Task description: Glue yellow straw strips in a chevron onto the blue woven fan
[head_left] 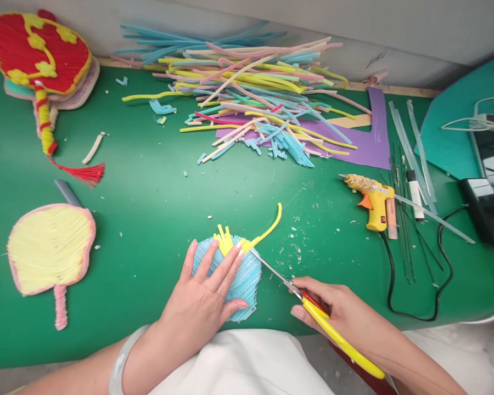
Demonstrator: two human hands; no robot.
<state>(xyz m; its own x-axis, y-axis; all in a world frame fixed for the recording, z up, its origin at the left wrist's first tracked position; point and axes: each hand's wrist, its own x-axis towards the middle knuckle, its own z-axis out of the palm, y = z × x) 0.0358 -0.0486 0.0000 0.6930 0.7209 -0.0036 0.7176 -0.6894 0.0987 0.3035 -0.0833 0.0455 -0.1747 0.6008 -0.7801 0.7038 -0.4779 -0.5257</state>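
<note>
I'm holding the left hand (197, 304) flat, its index and middle fingers lying together and its thumb and outer fingers spreading apart, all pressing on a light-blue chenille-stem panel (246, 288). That panel is lying at the near edge of the green worktop (148, 219), right in front of me. Short yellow chenille strips (224, 239) are fanning out past its far edge from under the fingertips, and one longer yellow strip (274, 224) is curving away to the right.

My right hand's (337, 304) fingers are clamping on the scissors (333, 333) near the pivot and the red-and-yellow handles. The blades are pointing up and left, their tip reaching the yellow strips just beside the left fingertips; I cannot tell whether they are gripping one.

Farther right, a yellow hot glue gun (379, 211) is lying on its side with a clear stick (436, 211) poking out of its back, near thin dark-green wires (403, 241). Beyond the hands, a loose heap of chenille stems (247, 77) in blue, yellow, pink and cream is partly covering a purple sheet (379, 131). Out on the left, a pale-yellow fan (49, 249) with a pink border is lying flat, and beyond it a red fan (60, 68) with yellow flowers is resting on other pieces, its red tassel (84, 173) trailing.
</note>
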